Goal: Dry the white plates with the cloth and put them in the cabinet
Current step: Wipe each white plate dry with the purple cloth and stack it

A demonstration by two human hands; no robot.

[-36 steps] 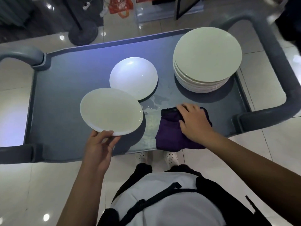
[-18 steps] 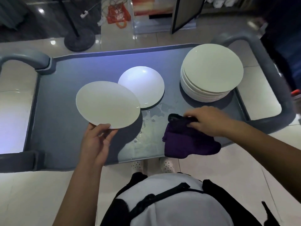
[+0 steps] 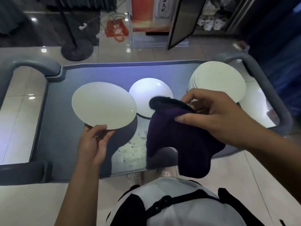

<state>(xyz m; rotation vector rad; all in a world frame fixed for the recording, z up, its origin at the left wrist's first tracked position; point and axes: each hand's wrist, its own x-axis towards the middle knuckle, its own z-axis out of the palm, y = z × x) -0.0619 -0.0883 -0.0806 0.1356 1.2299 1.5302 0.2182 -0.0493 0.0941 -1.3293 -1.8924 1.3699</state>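
Counted: one plate (image 3: 104, 106) held by left hand (image 3: 94, 144); one loose plate (image 3: 150, 97) beyond; one plate stack (image 3: 218, 82); one cloth (image 3: 184, 144).

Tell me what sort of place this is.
Probably a restaurant or catering back area. A grey service cart stands on a glossy tiled floor, carrying a stack of white plates, and a steel cabinet door stands open behind it.

I note on the cart (image 3: 91, 75): held plate (image 3: 104, 107) left, lone plate (image 3: 151, 95) behind-centre, stack (image 3: 218, 80) far right, cloth (image 3: 184, 144) lifted before them.
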